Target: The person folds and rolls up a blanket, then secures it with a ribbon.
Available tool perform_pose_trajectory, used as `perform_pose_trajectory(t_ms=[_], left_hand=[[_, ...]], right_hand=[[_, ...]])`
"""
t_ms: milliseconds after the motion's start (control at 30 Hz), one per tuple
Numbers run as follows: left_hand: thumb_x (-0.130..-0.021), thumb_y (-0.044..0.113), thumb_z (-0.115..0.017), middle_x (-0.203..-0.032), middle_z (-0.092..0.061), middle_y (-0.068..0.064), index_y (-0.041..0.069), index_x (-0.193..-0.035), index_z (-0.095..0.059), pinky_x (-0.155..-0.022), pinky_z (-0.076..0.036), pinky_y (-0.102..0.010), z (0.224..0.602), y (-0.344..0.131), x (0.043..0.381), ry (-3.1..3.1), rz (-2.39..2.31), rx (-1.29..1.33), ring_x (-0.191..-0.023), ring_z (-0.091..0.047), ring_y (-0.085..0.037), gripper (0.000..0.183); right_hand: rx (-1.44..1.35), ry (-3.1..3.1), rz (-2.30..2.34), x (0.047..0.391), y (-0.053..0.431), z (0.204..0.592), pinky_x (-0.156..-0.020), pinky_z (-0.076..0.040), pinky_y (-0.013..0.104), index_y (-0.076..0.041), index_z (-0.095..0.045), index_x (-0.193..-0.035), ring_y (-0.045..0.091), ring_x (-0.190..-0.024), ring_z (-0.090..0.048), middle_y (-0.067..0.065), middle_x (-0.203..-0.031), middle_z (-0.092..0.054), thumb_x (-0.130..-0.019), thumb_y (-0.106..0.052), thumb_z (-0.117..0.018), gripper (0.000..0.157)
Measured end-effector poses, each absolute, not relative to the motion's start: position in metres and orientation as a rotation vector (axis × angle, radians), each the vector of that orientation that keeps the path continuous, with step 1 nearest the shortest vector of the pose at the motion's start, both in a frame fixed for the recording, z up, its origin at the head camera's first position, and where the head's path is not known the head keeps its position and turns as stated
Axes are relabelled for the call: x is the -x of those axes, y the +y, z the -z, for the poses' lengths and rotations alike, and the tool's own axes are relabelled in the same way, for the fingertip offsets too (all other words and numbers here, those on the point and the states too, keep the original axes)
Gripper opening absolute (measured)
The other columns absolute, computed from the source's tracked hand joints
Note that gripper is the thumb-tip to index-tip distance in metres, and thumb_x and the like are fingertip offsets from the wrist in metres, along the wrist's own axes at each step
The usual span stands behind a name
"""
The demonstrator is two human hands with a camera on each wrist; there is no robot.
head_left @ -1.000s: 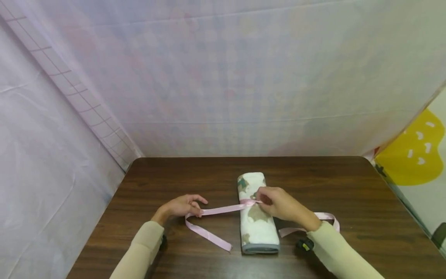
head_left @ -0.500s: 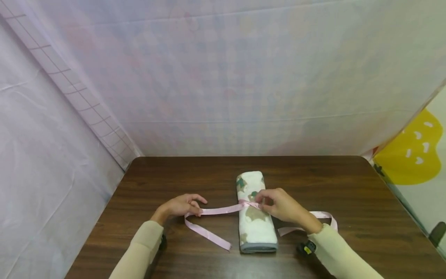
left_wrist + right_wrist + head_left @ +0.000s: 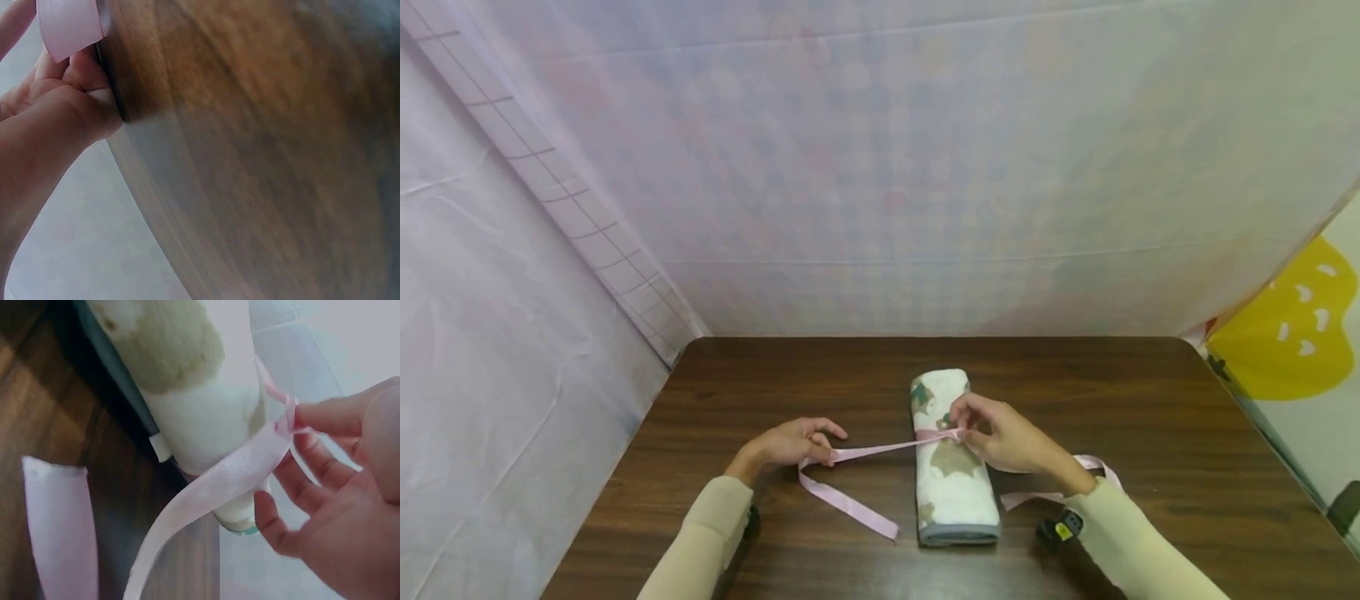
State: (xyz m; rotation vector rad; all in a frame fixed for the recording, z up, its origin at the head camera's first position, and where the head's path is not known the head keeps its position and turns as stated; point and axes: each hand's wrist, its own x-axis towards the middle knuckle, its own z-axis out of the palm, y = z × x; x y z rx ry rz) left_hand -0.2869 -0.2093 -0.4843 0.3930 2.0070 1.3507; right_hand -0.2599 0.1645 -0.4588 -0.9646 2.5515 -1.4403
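Observation:
A rolled white towel [image 3: 958, 504] with star prints and a grey edge lies lengthwise on the table, wrapped across its middle by a pink ribbon [image 3: 857, 512]. My right hand [image 3: 1011, 437] pinches the ribbon at its twisted crossing on top of the roll; the right wrist view shows thumb and forefinger on the ribbon's twist [image 3: 286, 419]. Left of the towel, my left hand [image 3: 786, 443] pinches the other length, which runs taut to the roll. Its loose end trails on the table. In the left wrist view, the ribbon [image 3: 69, 28] hangs over the fingers.
The dark wooden table [image 3: 805, 379] meets a pale patterned curtain [image 3: 880, 208] at its back edge. Another loose ribbon end [image 3: 1030, 498] lies under my right forearm. A yellow shape [image 3: 1285, 333] is at the far right, beyond the table.
My right fingers have shifted slightly at the crossing and now pinch the ribbon there. The stretch toward my left hand has turned edge-on and looks narrower. The left hand stays put.

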Motion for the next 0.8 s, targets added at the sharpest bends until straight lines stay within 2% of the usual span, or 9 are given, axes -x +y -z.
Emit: perform_pose_trajectory(t_ms=[200,400,633,800], left_hand=[[-0.09,0.004,-0.067,-0.083,-0.07,-0.001,-0.006,-0.13,-0.055,-0.075,-0.045,-0.025,0.484,-0.209,0.286,1.993,-1.369,-0.401,-0.081,-0.062,-0.012,0.043],[-0.09,0.002,-0.066,-0.083,-0.07,-0.002,-0.006,-0.13,-0.054,-0.074,-0.045,-0.025,0.482,-0.21,0.286,1.986,-1.376,-0.404,-0.081,-0.062,-0.012,0.043],[-0.09,0.002,-0.066,-0.084,-0.071,-0.004,-0.006,-0.129,-0.055,-0.076,-0.045,-0.026,0.483,-0.21,0.286,1.992,-1.379,-0.399,-0.081,-0.062,-0.013,0.041],[-0.089,0.002,-0.067,-0.083,-0.071,-0.002,-0.005,-0.129,-0.056,-0.075,-0.044,-0.026,0.484,-0.211,0.286,1.996,-1.376,-0.395,-0.08,-0.061,-0.012,0.042]], right_hand=[[0.942,2.504,1.464,0.267,0.166,0.452,-0.062,-0.049,0.023,-0.004,-0.061,-0.099,0.009,-0.072,-0.056,0.004,-0.083,-0.06,-0.089,0.008,-0.063,0.016],[0.972,2.566,1.421,0.273,0.165,0.446,-0.061,-0.049,0.024,-0.004,-0.065,-0.093,0.01,-0.07,-0.058,0.002,-0.08,-0.064,-0.087,0.007,-0.067,0.013],[0.971,2.587,1.177,0.275,0.166,0.435,-0.07,-0.048,0.025,-0.009,-0.065,-0.091,0.009,-0.077,-0.057,0.0,-0.084,-0.064,-0.089,0.007,-0.061,0.016],[0.945,2.532,1.123,0.275,0.168,0.429,-0.063,-0.047,0.024,-0.006,-0.06,-0.093,0.009,-0.071,-0.056,0.003,-0.078,-0.062,-0.09,0.008,-0.055,0.015]])
